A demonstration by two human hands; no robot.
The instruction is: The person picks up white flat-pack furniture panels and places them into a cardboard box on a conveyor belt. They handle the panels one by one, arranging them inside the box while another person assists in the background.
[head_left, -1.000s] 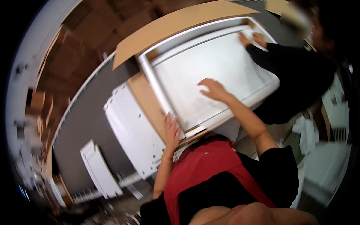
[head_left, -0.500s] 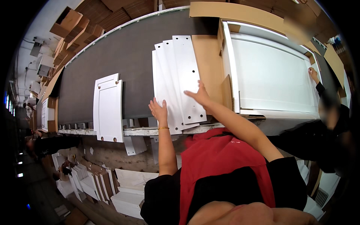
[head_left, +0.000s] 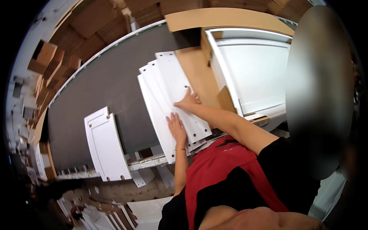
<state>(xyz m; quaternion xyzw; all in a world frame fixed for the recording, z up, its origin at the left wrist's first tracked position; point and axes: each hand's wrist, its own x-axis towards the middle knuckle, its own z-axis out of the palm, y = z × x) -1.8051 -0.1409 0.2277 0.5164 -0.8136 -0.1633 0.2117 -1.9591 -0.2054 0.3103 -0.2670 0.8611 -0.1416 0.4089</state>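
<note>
Several long white panels (head_left: 155,96) with dark holes near their ends lie fanned in an overlapping stack on the grey conveyor belt (head_left: 96,80). My left hand (head_left: 177,128) lies flat on the stack near its lower end, fingers stretched out. Farther up, my right hand (head_left: 188,100) rests on the uppermost panel, its thumb and fingers apart around no visible object. Beneath the stack's right side shows flat brown cardboard (head_left: 197,73). To the left, a white framed door panel (head_left: 106,143) with round holes overhangs the belt's near edge.
An open cardboard carton (head_left: 209,42) holding a large white panelled piece (head_left: 255,73) stands at the right. A big blurred shape (head_left: 320,92) hides the far right. Boxes (head_left: 50,59) are stacked beyond the belt. White boards (head_left: 149,209) stand below on the near side.
My view has shifted and tilted. My left hand has moved right onto the panels and nearer my right hand. The person's hand at the carton's right end is now hidden.
</note>
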